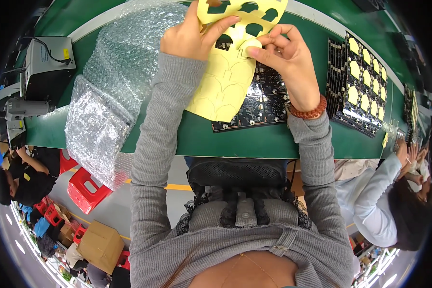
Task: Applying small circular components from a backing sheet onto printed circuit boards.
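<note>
A yellow sheet of die-cut stickers (216,89) is raised above the green table, its upper part showing several cut-out holes. My left hand (189,38) grips the sheet by its left side, thumb lying across the front. Between thumb and fingers of my right hand (289,57) is a rounded yellow sticker (250,46), at the sheet's right edge; whether it is fully free of the sheet I cannot tell. Under the sheet lies a black circuit board panel (261,108), partly hidden by the sheet and my right hand.
Stacked circuit board panels (362,91) with yellow stickers stand at the right. Bubble wrap (125,57) and a silvery bubble-wrapped package (96,117) cover the left, beside a grey device box (48,67). A co-worker's arm (381,197) is at the right; red stools (87,188) stand below left.
</note>
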### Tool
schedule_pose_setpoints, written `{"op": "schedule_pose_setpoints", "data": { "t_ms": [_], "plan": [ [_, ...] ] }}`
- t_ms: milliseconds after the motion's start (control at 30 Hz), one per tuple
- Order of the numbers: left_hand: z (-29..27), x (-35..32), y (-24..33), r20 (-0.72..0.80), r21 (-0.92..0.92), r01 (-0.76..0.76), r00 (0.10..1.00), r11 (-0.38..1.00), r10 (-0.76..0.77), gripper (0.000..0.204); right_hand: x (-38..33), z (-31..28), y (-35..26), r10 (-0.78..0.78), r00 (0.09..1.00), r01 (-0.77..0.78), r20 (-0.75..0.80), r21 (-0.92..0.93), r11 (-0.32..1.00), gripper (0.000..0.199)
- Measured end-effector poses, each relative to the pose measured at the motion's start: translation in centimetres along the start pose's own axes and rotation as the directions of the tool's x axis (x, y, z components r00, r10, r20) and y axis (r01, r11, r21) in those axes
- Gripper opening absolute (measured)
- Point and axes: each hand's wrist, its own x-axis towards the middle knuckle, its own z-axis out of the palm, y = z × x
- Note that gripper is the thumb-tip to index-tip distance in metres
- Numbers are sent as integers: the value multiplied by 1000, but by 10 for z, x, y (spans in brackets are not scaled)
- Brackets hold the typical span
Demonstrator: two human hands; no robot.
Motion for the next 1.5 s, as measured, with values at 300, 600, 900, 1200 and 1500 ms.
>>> {"op": "schedule_pose_setpoints", "data": {
  "t_ms": [300, 600, 900, 1200, 1500],
  "plan": [
    [-4, 2, 5, 179, -120, 340, 931, 933, -317, 38, 1, 5, -2, -95, 992, 103, -79, 104, 989, 37],
    [3, -3, -4, 200, -85, 286, 943, 954, -265, 39, 2, 3, -6, -165, 964, 182, -207, 67, 981, 39],
    [-5, 4, 11, 176, 21, 367, 914, 930, -365, 34, 1, 2, -5, -195, 969, 209, -151, 82, 975, 37],
    [8, 2, 10, -264, -381, -153, 963, 912, 51, 40, 4, 1, 1, -133, 986, 148, -103, 154, 977, 31],
    [4, -4, 21, 408, -603, 434, 889, 669, -209, 15, 5, -2, -4, 3, 993, 34, -114, 316, 948, 17]
  ]
}}
